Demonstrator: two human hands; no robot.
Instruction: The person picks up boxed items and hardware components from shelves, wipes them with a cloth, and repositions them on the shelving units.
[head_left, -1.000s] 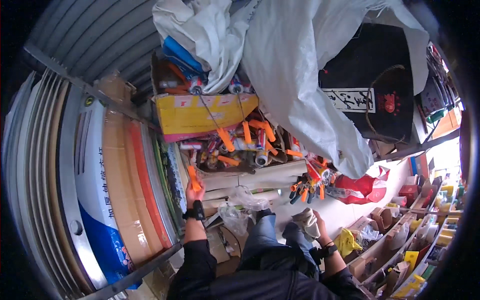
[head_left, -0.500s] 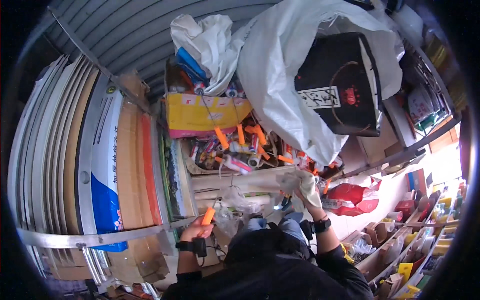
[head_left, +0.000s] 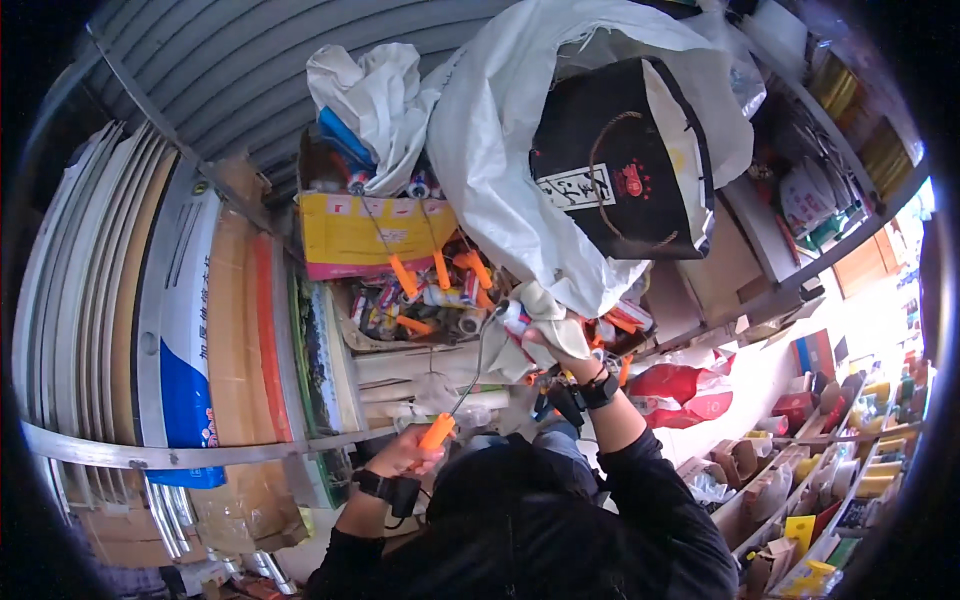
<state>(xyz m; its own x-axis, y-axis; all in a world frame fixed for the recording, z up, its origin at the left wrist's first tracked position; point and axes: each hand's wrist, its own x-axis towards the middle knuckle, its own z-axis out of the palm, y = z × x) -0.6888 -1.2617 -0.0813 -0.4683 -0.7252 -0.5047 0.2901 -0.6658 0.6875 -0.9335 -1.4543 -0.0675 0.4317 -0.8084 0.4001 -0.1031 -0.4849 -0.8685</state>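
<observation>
My left hand (head_left: pixel 398 455) is closed around the orange handle of a paint roller (head_left: pixel 437 432). Its thin metal rod slants up and to the right, and the wrapped roller head (head_left: pixel 514 318) meets a whitish cloth (head_left: pixel 545 305). My right hand (head_left: pixel 562 357) grips that cloth against the roller head; its fingertips are partly hidden by the fabric. Just beyond, more paint rollers (head_left: pixel 403 276) with orange handles lie heaped in an open carton, some in printed wrappers.
A yellow and pink box (head_left: pixel 370 232) sits at the back of the heap. To its right, a white woven sack (head_left: pixel 480 130) surrounds a black paper bag (head_left: pixel 625 160). Upright boards (head_left: pixel 100 300) stand behind a metal rail at left. A red bag (head_left: pixel 680 392) lies right, near stocked shelves (head_left: pixel 800 480).
My left hand has raised and turned the roller toward the right. My right hand has moved left with the cloth, which now meets the roller head. The view has shifted slightly rightward.
</observation>
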